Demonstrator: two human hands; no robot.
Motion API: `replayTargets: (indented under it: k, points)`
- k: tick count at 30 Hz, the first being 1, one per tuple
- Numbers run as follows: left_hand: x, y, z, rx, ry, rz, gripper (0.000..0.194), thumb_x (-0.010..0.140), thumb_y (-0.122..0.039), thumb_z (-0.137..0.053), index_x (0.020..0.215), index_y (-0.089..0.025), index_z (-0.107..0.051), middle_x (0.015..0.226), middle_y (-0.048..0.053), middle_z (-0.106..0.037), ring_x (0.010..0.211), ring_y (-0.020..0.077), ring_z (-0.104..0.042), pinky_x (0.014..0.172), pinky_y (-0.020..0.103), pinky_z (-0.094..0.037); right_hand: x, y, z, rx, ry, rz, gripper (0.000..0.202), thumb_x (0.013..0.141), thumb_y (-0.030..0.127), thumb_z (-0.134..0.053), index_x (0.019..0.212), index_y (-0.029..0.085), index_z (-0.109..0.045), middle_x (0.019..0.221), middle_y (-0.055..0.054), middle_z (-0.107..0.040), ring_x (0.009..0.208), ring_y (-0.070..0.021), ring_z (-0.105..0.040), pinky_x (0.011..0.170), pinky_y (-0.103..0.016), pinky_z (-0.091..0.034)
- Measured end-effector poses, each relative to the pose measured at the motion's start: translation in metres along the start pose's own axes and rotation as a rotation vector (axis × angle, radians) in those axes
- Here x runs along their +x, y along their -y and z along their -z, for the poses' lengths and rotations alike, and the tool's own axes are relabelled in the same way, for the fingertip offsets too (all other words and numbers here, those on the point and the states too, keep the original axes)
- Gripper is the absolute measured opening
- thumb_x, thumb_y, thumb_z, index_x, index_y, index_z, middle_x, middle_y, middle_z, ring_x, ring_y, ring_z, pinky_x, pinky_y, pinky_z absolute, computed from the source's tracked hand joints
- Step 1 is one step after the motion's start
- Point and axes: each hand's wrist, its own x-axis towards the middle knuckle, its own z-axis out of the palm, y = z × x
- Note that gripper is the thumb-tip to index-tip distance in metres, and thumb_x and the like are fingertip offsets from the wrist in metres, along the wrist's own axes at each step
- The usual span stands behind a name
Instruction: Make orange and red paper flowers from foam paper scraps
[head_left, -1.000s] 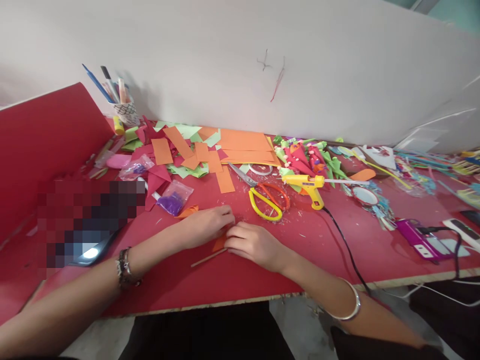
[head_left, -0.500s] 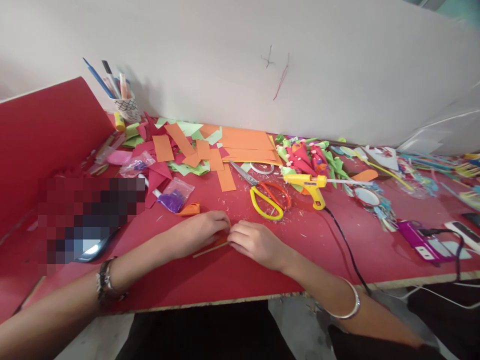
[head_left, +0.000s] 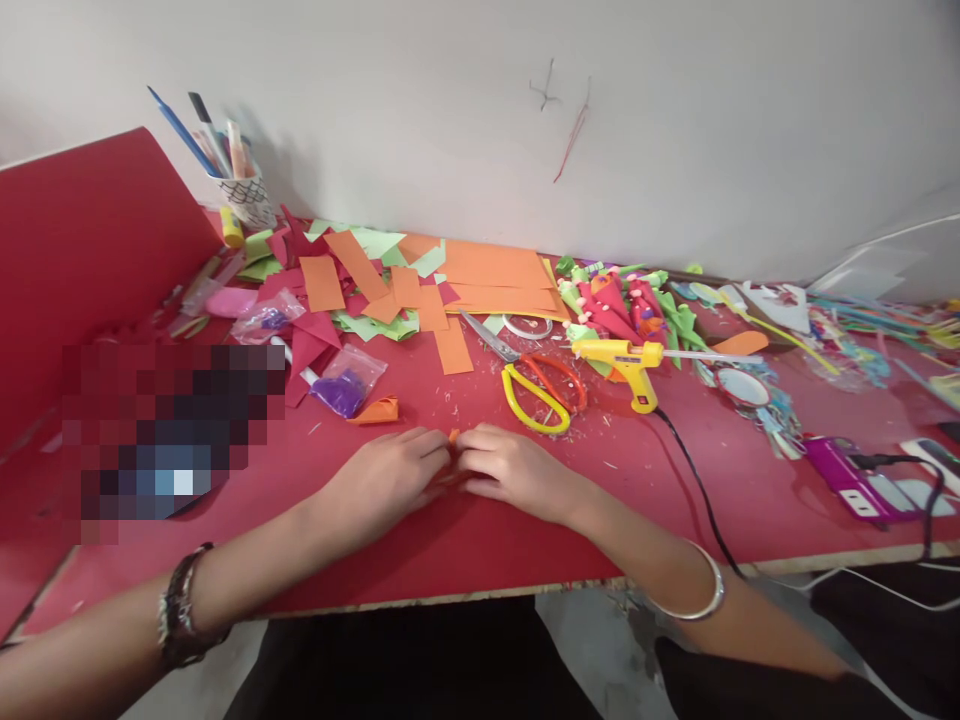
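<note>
Near the front of the red table, my left hand point(head_left: 390, 478) and my right hand point(head_left: 517, 470) meet with curled fingers. A small tip of orange paper point(head_left: 454, 436) pokes out between them; both hands pinch it, and most of it is hidden by the fingers. Just beyond my left hand lies a rolled orange paper piece point(head_left: 380, 410). Scissors point(head_left: 536, 385) with one yellow and one red handle rest open beyond my right hand. To their right is a yellow glue gun point(head_left: 626, 365) with a glue stick in its back.
Cut paper pieces point(head_left: 322, 284) and orange sheets point(head_left: 495, 278) lie along the wall. Small paper cones point(head_left: 607, 300) are piled right of them. A purple power strip point(head_left: 847, 475) and the glue gun's black cord point(head_left: 690, 490) are at right. A pen cup point(head_left: 251, 198) stands back left.
My fingers have shifted around the orange paper, and the knuckles have drawn level. The thin pale stick seen below my left hand is now hidden. The view has tilted slightly.
</note>
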Motion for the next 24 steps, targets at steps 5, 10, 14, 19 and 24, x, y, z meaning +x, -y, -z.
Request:
replayTargets:
  k: [5, 10, 14, 19, 24]
  points:
    - [-0.001, 0.000, -0.002, 0.104, 0.007, -0.005, 0.015, 0.083, -0.022, -0.043, 0.076, -0.013, -0.053, 0.074, 0.003, -0.053, 0.061, 0.0143, -0.052, 0.054, 0.026, -0.041, 0.004, 0.003, 0.004, -0.028, 0.024, -0.012, 0.004, 0.081, 0.018, -0.051, 0.082, 0.016, -0.054, 0.091, -0.004, -0.056, 0.084, -0.0141, -0.051, 0.071, -0.024, -0.044]
    - [-0.002, 0.002, 0.000, 0.040, 0.006, -0.002, 0.014, 0.083, -0.023, -0.045, 0.079, -0.013, -0.054, 0.077, 0.004, -0.054, 0.064, 0.0149, -0.053, 0.057, 0.026, -0.043, 0.004, 0.005, 0.002, -0.246, 0.024, 0.053, 0.008, 0.082, 0.018, -0.048, 0.079, 0.014, -0.054, 0.083, -0.004, -0.056, 0.078, -0.0152, -0.051, 0.067, -0.025, -0.044]
    - [-0.003, 0.004, 0.001, 0.020, 0.007, -0.036, 0.013, 0.079, -0.025, -0.051, 0.085, -0.013, -0.054, 0.082, 0.005, -0.056, 0.071, 0.0160, -0.055, 0.061, 0.027, -0.044, 0.003, 0.003, -0.007, -0.393, -0.062, 0.153, 0.019, 0.086, 0.015, -0.038, 0.077, 0.014, -0.055, 0.078, -0.005, -0.056, 0.073, -0.0153, -0.051, 0.065, -0.026, -0.043]
    - [-0.007, 0.005, -0.004, 0.127, -0.083, -0.094, 0.017, 0.085, -0.026, -0.042, 0.085, -0.014, -0.053, 0.076, 0.004, -0.056, 0.068, 0.0164, -0.054, 0.060, 0.029, -0.044, 0.001, 0.001, -0.011, -0.366, -0.107, 0.138, 0.025, 0.087, 0.017, -0.036, 0.071, 0.014, -0.056, 0.072, -0.003, -0.056, 0.067, -0.0139, -0.049, 0.062, -0.025, -0.043]
    - [-0.012, 0.005, -0.005, 0.254, -0.160, -0.222, 0.020, 0.086, -0.014, -0.034, 0.084, -0.014, -0.054, 0.072, 0.004, -0.056, 0.062, 0.0145, -0.052, 0.054, 0.025, -0.043, 0.001, 0.001, -0.012, -0.298, -0.120, 0.118, 0.025, 0.088, 0.018, -0.036, 0.076, 0.013, -0.057, 0.077, -0.005, -0.057, 0.072, -0.0143, -0.050, 0.066, -0.025, -0.044]
